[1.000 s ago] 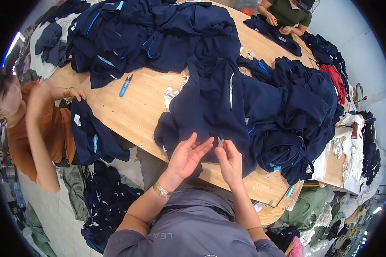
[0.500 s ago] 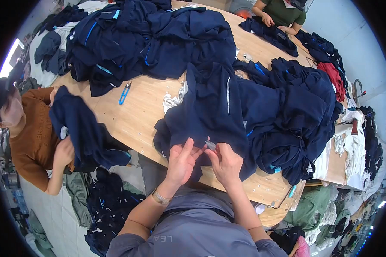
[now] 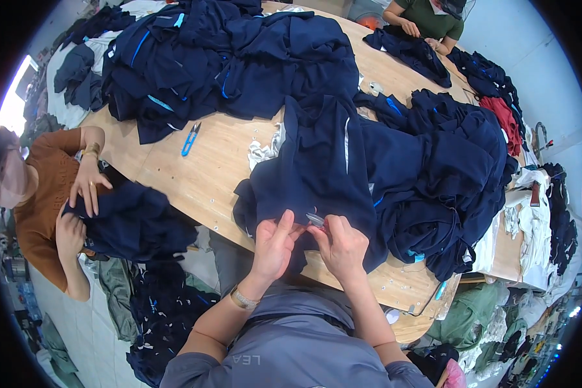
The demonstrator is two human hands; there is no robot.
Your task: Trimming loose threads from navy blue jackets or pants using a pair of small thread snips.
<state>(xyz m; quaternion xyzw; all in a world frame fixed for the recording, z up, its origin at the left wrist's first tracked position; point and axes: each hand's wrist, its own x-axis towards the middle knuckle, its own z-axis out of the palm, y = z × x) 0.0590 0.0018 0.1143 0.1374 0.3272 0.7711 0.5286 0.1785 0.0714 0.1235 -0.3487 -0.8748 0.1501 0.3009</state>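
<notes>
Lowered since the previous frame: dark cloth [image 3: 139, 223] at left, with the co-worker's hands [image 3: 90, 185] now at its left end. Next rightward, blue-handled snips [image 3: 191, 139] lie on the wooden table [image 3: 168, 171], unmoved, just near of the far navy heap [image 3: 291, 58]. Centre, near edge of table: wearer's left hand [image 3: 273, 246] is half curled, thumb raised, at the near part of a navy garment [image 3: 320, 168]; cannot tell whether its fingers pinch fabric. Garment lies spread on the table beyond both hands, a pale strip [image 3: 347, 145] on its right side. Right hand [image 3: 341, 246], just beside the left, is closed around silver-bladed snips [image 3: 315, 220], blades pointing left toward the left fingertips. Hands' positions about as before. To the right, a bunched navy pile [image 3: 459, 155]; farther right and beyond it, red cloth [image 3: 502, 119].
</notes>
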